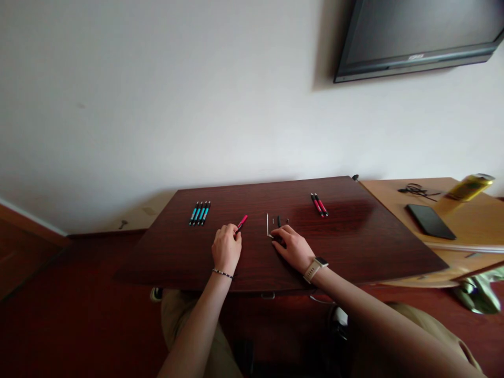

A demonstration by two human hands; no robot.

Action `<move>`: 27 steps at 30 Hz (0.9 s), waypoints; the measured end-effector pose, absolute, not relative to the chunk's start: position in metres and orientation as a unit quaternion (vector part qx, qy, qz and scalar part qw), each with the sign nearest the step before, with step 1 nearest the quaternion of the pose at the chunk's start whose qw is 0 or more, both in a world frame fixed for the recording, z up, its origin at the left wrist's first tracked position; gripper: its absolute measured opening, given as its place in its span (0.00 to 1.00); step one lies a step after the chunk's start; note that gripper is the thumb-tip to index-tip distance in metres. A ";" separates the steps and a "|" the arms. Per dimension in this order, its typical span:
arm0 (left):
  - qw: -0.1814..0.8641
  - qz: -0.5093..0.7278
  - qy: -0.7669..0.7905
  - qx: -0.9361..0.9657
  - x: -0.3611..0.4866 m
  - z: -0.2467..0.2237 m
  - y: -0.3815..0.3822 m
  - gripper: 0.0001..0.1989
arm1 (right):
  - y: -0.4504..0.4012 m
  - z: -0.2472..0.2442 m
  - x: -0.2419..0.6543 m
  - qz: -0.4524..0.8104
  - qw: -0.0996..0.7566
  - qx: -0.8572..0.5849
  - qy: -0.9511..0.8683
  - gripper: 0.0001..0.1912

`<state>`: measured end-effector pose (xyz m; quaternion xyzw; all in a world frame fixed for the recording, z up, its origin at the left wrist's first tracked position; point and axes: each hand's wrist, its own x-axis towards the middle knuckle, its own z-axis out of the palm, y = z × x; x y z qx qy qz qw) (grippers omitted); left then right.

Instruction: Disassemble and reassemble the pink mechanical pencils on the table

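My left hand [227,248] is closed around a pink pen barrel [243,222] with a dark lower end, just above the table. My right hand [292,244] rests on the table with its fingers curled together by a small pale piece [270,236]; what they hold is mostly hidden. Beside those fingers lies a thin white ink refill [268,223], pointing away from me. A short black pen part [279,221] sits just beyond the right fingers. On either side of it are a tiny spring-like piece [273,221] and a small dark piece [287,220].
Several turquoise pens [200,213] lie in a row at the table's left. Two pink pens [319,205] lie at the right on the dark table [362,231]. A lighter side table [397,202] carries a black phone-like slab [430,221], a cable [417,190] and a yellow can [471,187].
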<state>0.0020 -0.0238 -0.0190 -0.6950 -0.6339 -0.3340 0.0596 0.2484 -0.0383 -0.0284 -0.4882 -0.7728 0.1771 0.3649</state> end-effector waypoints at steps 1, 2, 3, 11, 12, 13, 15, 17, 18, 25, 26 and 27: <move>0.050 -0.334 -0.615 -0.712 0.004 -0.017 -0.024 0.05 | -0.037 -0.029 0.248 0.176 0.365 -0.491 -0.771 0.11; 0.039 -0.332 -0.587 -0.737 0.007 -0.015 -0.023 0.05 | -0.036 -0.030 0.248 0.176 0.365 -0.493 -0.770 0.11; 0.027 -0.328 -0.552 -0.766 0.010 -0.013 -0.023 0.06 | -0.036 -0.030 0.248 0.176 0.365 -0.495 -0.768 0.10; 0.013 -0.225 -0.381 -0.897 0.048 -0.004 -0.015 0.07 | -0.034 -0.026 0.246 0.178 0.359 -0.503 -0.766 0.04; 0.017 -0.221 -0.379 -0.899 0.050 -0.005 -0.014 0.07 | -0.034 -0.026 0.246 0.179 0.361 -0.502 -0.765 0.04; 0.019 -0.220 -0.377 -0.900 0.051 -0.007 -0.012 0.07 | -0.034 -0.026 0.246 0.179 0.364 -0.502 -0.764 0.05; 0.019 -0.219 -0.372 -0.902 0.052 -0.010 -0.009 0.08 | -0.034 -0.026 0.247 0.180 0.373 -0.503 -0.759 0.06; 0.018 -0.216 -0.368 -0.904 0.052 -0.012 -0.009 0.09 | -0.032 -0.027 0.248 0.184 0.389 -0.505 -0.748 0.06; 0.016 -0.215 -0.366 -0.905 0.051 -0.012 -0.009 0.09 | -0.031 -0.028 0.249 0.189 0.400 -0.506 -0.741 0.06; -0.053 -0.330 -0.419 -0.844 0.041 -0.003 0.010 0.07 | -0.023 -0.032 0.255 0.220 0.452 -0.510 -0.698 0.07; -0.054 -0.335 -0.433 -0.835 0.039 -0.003 0.018 0.07 | -0.023 -0.032 0.255 0.222 0.453 -0.510 -0.697 0.08; -0.054 -0.332 -0.448 -0.828 0.038 -0.004 0.025 0.06 | -0.023 -0.031 0.255 0.224 0.451 -0.511 -0.697 0.08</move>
